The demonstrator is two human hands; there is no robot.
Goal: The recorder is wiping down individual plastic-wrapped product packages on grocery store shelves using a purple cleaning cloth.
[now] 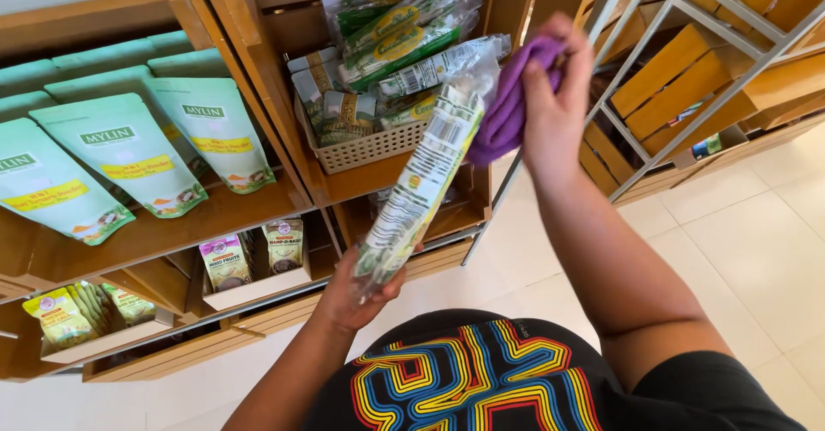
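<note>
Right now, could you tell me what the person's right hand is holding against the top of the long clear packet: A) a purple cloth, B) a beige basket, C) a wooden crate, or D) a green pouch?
A: the right hand grips a purple cloth pressed to the top of the long clear packet, whose lower end the left hand holds.

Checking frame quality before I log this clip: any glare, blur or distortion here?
Head view: even, soft lighting; glare on the clear packet in the left hand; right hand and purple cloth slightly soft; wide-angle lens bends the wooden shelves.
</note>
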